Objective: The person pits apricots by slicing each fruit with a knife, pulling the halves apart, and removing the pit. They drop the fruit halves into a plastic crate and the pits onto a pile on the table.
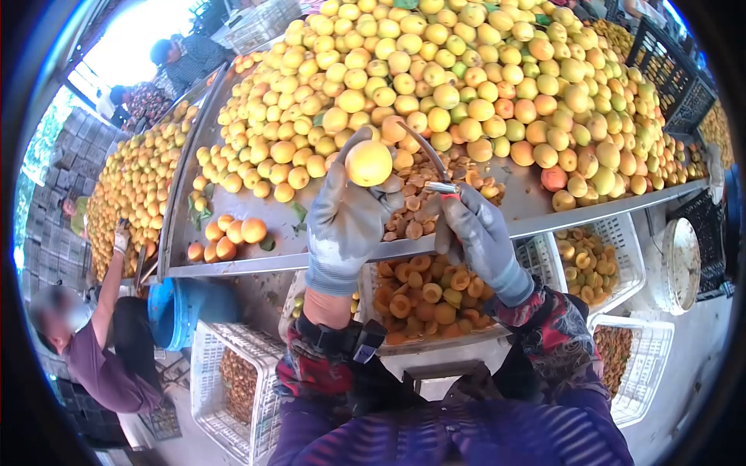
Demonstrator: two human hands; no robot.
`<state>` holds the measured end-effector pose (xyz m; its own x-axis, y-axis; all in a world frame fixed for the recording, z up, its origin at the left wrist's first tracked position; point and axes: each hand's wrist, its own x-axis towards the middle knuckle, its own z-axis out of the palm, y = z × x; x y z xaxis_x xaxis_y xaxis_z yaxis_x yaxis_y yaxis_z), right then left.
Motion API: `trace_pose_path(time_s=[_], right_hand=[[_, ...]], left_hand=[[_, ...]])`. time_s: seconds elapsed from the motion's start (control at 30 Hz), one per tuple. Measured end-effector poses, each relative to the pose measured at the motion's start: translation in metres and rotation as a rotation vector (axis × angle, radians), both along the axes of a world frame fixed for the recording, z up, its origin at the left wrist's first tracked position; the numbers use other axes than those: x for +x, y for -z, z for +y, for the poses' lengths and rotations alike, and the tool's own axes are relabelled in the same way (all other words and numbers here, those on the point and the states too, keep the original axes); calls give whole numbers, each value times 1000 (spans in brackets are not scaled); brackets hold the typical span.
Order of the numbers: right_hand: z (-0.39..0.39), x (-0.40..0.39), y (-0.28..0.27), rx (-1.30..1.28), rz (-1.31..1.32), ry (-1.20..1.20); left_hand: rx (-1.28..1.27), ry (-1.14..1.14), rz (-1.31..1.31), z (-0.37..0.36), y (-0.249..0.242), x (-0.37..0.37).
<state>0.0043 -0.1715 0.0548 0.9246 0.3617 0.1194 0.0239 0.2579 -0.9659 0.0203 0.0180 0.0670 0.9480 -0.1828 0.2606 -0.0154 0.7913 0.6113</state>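
My left hand, in a grey-coated glove, is closed round a whole yellow apricot and holds it up above the table's front edge. Gripped in my gloved right hand is a knife with a thin curved blade and a metal collar. The blade points up and left, apart from the apricot. Behind and between my hands lies a pile of apricot pits on the metal table. Halved apricots fill a container below the edge, partly hidden by my right hand.
A large heap of whole apricots covers the table. Several orange apricots lie at its left. White crates and a blue barrel stand below. A co-worker in a purple top reaches to another heap at left. A white bucket stands right.
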Motion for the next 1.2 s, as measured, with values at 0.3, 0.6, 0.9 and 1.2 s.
trace_pose_path(time_s=[0.3, 0.6, 0.9, 1.2], right_hand=[[-5, 4, 9, -24, 51, -61], [4, -1, -7, -80, 137, -84], [10, 0, -2, -22, -10, -143], [16, 4, 9, -115, -143, -55]], left_hand=[[10, 27, 98, -6, 16, 4], [203, -14, -43, -6, 24, -3], [298, -71, -61, -12, 22, -5], [460, -107, -131, -7, 20, -8]])
